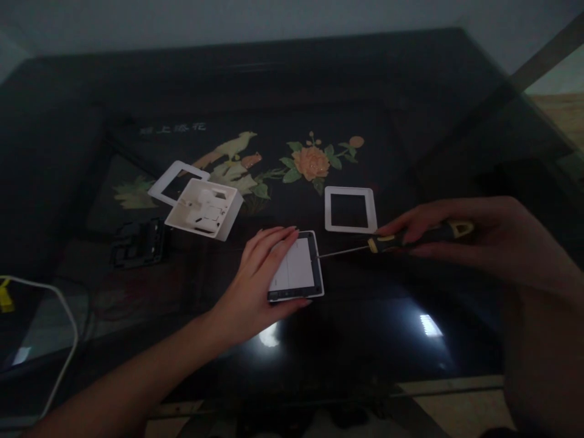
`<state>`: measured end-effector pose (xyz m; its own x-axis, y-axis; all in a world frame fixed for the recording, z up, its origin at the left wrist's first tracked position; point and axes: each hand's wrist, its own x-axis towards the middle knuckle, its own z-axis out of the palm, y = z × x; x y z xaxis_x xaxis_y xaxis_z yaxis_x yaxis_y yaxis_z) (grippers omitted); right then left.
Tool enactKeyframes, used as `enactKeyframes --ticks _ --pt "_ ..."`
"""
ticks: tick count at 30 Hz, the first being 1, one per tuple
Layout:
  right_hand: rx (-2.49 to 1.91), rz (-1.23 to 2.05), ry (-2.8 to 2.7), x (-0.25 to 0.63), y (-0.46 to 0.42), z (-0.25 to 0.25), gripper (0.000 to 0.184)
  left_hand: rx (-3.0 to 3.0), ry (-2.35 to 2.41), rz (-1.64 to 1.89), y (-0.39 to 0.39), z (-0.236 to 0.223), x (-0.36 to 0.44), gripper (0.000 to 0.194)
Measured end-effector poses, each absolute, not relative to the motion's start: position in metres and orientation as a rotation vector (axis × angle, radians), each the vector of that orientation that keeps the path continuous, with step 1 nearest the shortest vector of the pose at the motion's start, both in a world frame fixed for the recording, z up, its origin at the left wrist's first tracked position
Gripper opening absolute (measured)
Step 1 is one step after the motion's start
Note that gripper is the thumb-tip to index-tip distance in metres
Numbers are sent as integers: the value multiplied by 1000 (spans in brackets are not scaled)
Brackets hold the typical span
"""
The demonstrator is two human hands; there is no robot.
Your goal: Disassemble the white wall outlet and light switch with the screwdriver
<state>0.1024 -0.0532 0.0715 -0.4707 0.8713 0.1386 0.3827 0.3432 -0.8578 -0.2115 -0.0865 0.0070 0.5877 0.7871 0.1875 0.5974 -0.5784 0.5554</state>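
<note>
My left hand is closed round a square wall switch with a white face, a dark border and a white rim. Its fingers lie over the top edge and the thumb along the lower one. In my right hand is a screwdriver with a black and yellow handle. The thin shaft points left, and its tip meets the dark right border of the switch. Beyond the screwdriver lies a white square frame. Whether the tip sits in a slot is too small to tell.
Left of my hands, a white box overlaps a second white frame. A black plastic part lies beside them. A white cable curves at the far left, near a yellow piece. The dark glossy table carries a bird-and-flower picture.
</note>
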Motion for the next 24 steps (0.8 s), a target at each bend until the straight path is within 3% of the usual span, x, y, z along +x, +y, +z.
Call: enactKeyframes --ticks 8,17,24 --pt "-1179 538 -2365 107 -62 74 30 2173 1091 659 -88 11 -213 59" --pt "-1156 557 -2457 101 -71 63 24 2191 1156 689 -86 9 -212 55" --pt "-1156 811 -2583 96 -67 61 18 2198 1161 680 -86 10 -212 55"
